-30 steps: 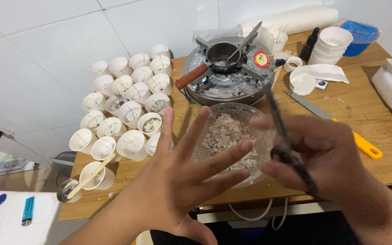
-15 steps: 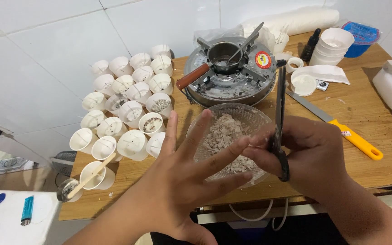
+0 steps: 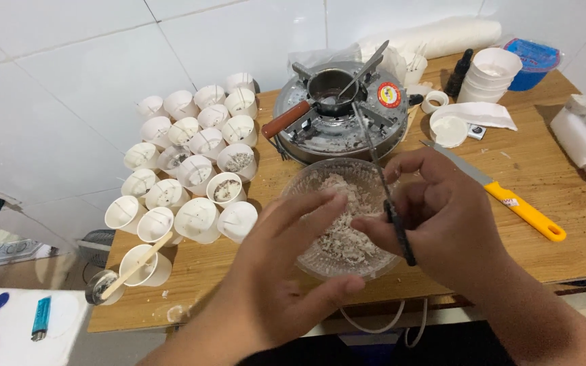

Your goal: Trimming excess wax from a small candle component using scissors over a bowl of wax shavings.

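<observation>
Now both hands have drawn together over the glass bowl of pale shavings on the desk: right hand grip closed on thin scissors, left hand open-fingered, its fingertips meeting the right's.

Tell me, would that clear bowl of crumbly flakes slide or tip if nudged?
The clear bowl looks thin and light, so it would probably slide on the wooden table. It sits near the table's front edge, so a push might tip it off, spilling the loose flakes.
</observation>
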